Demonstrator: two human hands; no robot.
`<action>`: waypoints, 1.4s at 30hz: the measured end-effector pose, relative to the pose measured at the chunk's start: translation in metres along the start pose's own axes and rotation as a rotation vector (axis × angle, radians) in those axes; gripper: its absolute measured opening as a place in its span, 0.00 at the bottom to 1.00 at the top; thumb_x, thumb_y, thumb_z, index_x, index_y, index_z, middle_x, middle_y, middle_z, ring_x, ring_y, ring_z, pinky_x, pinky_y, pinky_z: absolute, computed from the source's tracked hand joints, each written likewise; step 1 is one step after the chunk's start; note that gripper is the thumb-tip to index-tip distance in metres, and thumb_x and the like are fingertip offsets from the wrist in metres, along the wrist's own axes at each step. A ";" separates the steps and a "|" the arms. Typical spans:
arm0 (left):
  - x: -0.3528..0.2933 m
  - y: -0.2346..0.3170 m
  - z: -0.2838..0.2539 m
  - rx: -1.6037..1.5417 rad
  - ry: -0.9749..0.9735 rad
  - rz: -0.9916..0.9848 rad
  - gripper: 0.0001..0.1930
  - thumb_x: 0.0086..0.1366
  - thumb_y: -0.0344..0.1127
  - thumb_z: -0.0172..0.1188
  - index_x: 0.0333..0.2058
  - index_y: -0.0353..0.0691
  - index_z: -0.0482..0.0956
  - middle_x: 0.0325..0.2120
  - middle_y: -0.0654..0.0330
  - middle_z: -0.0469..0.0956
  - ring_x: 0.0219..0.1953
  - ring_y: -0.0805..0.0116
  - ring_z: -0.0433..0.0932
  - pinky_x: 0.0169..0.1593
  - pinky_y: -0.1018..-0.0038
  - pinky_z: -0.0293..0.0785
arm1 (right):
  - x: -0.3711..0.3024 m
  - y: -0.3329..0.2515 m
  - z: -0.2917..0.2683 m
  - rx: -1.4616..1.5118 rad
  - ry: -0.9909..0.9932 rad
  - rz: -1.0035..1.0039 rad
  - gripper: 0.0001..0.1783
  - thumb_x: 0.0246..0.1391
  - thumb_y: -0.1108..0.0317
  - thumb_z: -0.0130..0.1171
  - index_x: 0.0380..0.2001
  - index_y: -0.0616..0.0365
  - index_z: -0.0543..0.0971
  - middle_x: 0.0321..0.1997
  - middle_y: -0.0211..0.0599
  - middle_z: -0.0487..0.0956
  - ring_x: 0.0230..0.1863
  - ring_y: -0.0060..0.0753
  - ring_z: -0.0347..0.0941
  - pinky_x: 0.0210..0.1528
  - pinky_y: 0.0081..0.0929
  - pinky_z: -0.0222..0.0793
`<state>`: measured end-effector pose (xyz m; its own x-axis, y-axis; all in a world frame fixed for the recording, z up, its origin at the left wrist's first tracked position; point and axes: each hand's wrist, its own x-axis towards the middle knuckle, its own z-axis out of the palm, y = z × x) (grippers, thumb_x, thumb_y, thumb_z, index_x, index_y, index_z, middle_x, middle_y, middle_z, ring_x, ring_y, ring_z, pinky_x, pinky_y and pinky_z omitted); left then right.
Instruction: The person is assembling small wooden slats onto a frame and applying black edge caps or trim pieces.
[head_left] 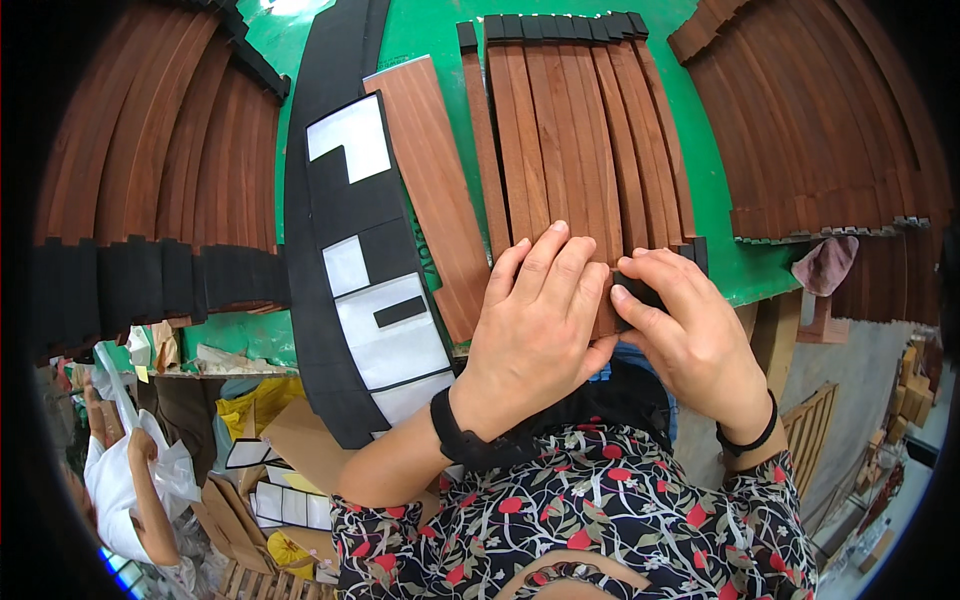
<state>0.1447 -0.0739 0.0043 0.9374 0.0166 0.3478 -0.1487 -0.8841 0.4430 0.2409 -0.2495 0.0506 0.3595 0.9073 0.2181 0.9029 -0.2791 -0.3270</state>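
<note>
A row of reddish-brown wooden slats [560, 140] lies side by side in front of me, black caps [560, 28] on their far ends. My left hand [535, 325] rests across the near part of the slats, its fingers stretched out flat and its thumb by the near end of one slat. Close beside it, my right hand [695, 330] pinches a black end piece [636, 290] between thumb and fingers, at the near end of a slat. The fingers partly cover that piece, so its exact fit on the slat is hidden.
Left of the slats lie a lone wooden board [428, 180] and a long black sheet with white patches [385, 330] on the green table [715, 200]. Slat stacks stand at left [150, 140] and right [810, 120]. A cloth [826, 265] hangs at right; another person [135, 480] is lower left.
</note>
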 end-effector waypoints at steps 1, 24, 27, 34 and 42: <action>0.000 0.000 0.000 0.005 0.008 0.001 0.33 0.46 0.44 0.75 0.51 0.40 0.76 0.57 0.55 0.71 0.66 0.53 0.66 0.65 0.53 0.62 | -0.001 0.002 -0.001 0.047 -0.003 0.008 0.26 0.43 0.72 0.69 0.49 0.65 0.80 0.56 0.51 0.75 0.61 0.57 0.72 0.63 0.52 0.71; 0.000 0.002 0.003 0.018 0.024 -0.027 0.32 0.45 0.43 0.74 0.51 0.41 0.76 0.56 0.57 0.72 0.66 0.54 0.66 0.66 0.53 0.61 | -0.001 0.020 0.008 0.234 0.191 0.072 0.14 0.41 0.76 0.73 0.34 0.59 0.81 0.46 0.39 0.84 0.51 0.46 0.80 0.55 0.45 0.73; 0.001 0.004 0.003 0.015 0.020 -0.037 0.32 0.45 0.43 0.74 0.50 0.41 0.76 0.56 0.57 0.72 0.66 0.54 0.66 0.66 0.53 0.61 | -0.005 0.019 0.013 0.258 0.239 0.104 0.14 0.43 0.77 0.72 0.35 0.60 0.79 0.47 0.42 0.84 0.50 0.47 0.81 0.56 0.46 0.73; 0.001 0.004 0.005 0.036 0.025 -0.050 0.33 0.45 0.43 0.75 0.50 0.40 0.76 0.55 0.57 0.72 0.65 0.54 0.66 0.66 0.54 0.61 | -0.005 0.015 0.010 0.024 0.360 -0.037 0.15 0.48 0.77 0.69 0.40 0.61 0.77 0.54 0.53 0.82 0.56 0.52 0.80 0.59 0.50 0.73; 0.001 0.005 0.006 0.047 0.040 -0.042 0.32 0.45 0.43 0.74 0.51 0.41 0.76 0.55 0.57 0.72 0.66 0.55 0.66 0.66 0.54 0.61 | -0.013 0.009 0.020 -0.013 0.254 -0.037 0.16 0.47 0.75 0.70 0.39 0.60 0.78 0.56 0.51 0.81 0.58 0.52 0.79 0.62 0.50 0.71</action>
<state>0.1474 -0.0810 0.0018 0.9290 0.0718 0.3629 -0.0938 -0.9033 0.4187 0.2392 -0.2570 0.0262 0.3726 0.8095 0.4538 0.9188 -0.2529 -0.3031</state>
